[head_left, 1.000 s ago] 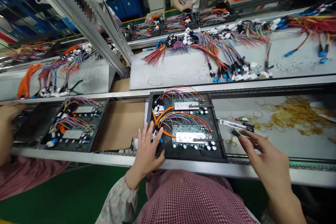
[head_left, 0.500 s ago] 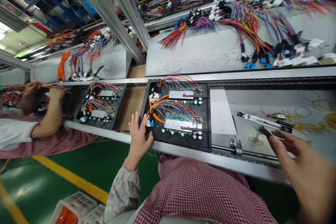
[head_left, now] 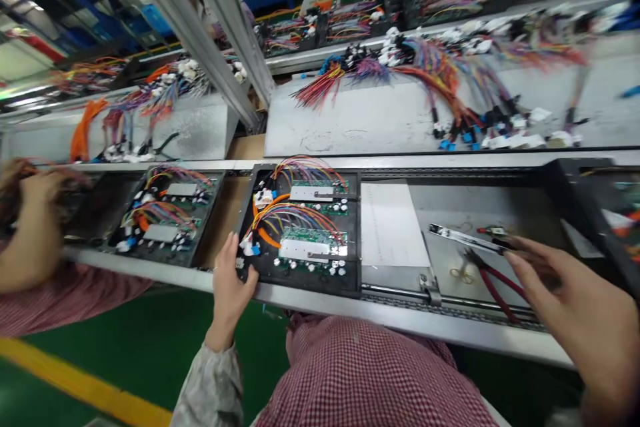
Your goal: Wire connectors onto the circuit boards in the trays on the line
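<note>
- As it sits on the silver metal rails of a work line, a black rectangular tray [head_left: 264,268] carries two green circuit boards with silver plates [head_left: 305,250], directly before the person.
- Multicoloured wires [head_left: 300,213] arch over the boards; an orange cable [head_left: 269,238] bends along their left side.
- The left hand [head_left: 234,283] touches the tray's near left corner, its fingers extended and thumb spread wide, clasped around nothing visible.
- To the right, the right hand [head_left: 545,273] curls, thumb and fingers drawn near each other, at the end of a slim black-and-white tool [head_left: 460,239]; whether it grips the tool cannot be made out.
- Dark-tipped pliers with red handles [head_left: 479,262] lie just beside that hand, near thin yellow loops [head_left: 461,274].
- A white paper sheet [head_left: 393,223] lies between the tray and the tool.
- On the left stands a second black tray of wired boards [head_left: 206,220]; beyond it, a co-worker's hand [head_left: 43,187] is blurred among wires.
- Behind the line, bundled wires with white and blue connectors [head_left: 450,80] drape over a sloping grey panel [head_left: 350,130].
</note>
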Demonstrator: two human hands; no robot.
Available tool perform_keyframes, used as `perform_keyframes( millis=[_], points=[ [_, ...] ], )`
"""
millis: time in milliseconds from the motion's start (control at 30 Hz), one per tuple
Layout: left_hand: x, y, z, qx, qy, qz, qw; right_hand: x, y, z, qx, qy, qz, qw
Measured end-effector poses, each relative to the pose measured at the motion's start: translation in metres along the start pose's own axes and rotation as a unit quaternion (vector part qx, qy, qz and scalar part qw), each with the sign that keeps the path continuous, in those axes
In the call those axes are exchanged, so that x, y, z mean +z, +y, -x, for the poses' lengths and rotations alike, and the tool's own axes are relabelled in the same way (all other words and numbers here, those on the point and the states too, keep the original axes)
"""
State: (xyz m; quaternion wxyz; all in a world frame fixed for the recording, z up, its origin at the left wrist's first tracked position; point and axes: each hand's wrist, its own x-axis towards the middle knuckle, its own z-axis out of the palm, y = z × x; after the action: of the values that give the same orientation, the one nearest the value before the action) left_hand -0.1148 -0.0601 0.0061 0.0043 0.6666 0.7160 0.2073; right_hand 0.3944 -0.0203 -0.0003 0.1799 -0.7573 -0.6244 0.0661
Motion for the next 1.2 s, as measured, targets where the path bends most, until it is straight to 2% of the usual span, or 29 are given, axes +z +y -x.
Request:
perform_keyframes(
  millis=[133,200,267,333,433,533,600,700,833,900,967,1000,1067,1133,1167,1200],
  points=[
    [0.003,-0.005,-0.004,0.025,0.032,-0.015,0.999,-0.027,-0.008,-0.045,-0.027,0.024,-0.036,0.999],
    [0.005,-0.007,-0.006,0.027,0.042,-0.018,0.999,-0.037,-0.017,-0.082,-0.049,0.009,-0.035,0.998],
    [0.007,-0.006,-0.005,0.026,0.045,-0.021,0.998,-0.038,-0.028,-0.124,-0.062,-0.022,0.011,0.998],
    [0.009,-0.001,-0.003,0.026,0.046,-0.022,0.998,-0.027,-0.041,-0.168,-0.083,-0.049,0.073,0.993],
    [0.016,0.013,0.002,0.034,0.053,-0.014,0.998,0.004,-0.067,-0.227,-0.118,-0.059,0.103,0.986],
    [0.024,0.035,0.01,0.046,0.055,0.002,0.997,0.034,-0.092,-0.267,-0.143,-0.058,0.125,0.98],
    [0.028,0.049,0.016,0.048,0.049,0.019,0.997,0.045,-0.104,-0.282,-0.161,-0.048,0.136,0.976],
    [0.03,0.062,0.022,0.054,0.032,0.047,0.997,0.045,-0.114,-0.294,-0.206,-0.037,0.142,0.968],
    [0.022,0.067,0.015,0.057,0.021,0.086,0.994,0.02,-0.123,-0.293,-0.274,-0.024,0.132,0.952],
    [0.015,0.072,0.004,0.031,0.038,0.152,0.987,0.001,-0.131,-0.279,-0.28,-0.003,0.125,0.952],
    [0.007,0.085,-0.01,-0.013,0.051,0.285,0.957,-0.019,-0.142,-0.248,-0.291,0.036,0.107,0.95],
    [0.004,0.095,-0.018,-0.036,0.045,0.38,0.923,-0.028,-0.147,-0.227,-0.322,0.079,0.083,0.94],
    [0.001,0.117,-0.032,-0.064,-0.015,0.572,0.817,-0.044,-0.157,-0.173,-0.439,0.112,0.044,0.89],
    [0.004,0.14,-0.04,-0.077,-0.128,0.696,0.703,-0.053,-0.162,-0.113,-0.559,0.064,0.022,0.826],
    [0.008,0.151,-0.041,-0.078,-0.17,0.723,0.665,-0.053,-0.164,-0.085,-0.589,0.023,0.011,0.808],
    [0.012,0.16,-0.04,-0.078,-0.19,0.733,0.649,-0.051,-0.164,-0.06,-0.585,-0.007,-0.007,0.811]
  ],
)
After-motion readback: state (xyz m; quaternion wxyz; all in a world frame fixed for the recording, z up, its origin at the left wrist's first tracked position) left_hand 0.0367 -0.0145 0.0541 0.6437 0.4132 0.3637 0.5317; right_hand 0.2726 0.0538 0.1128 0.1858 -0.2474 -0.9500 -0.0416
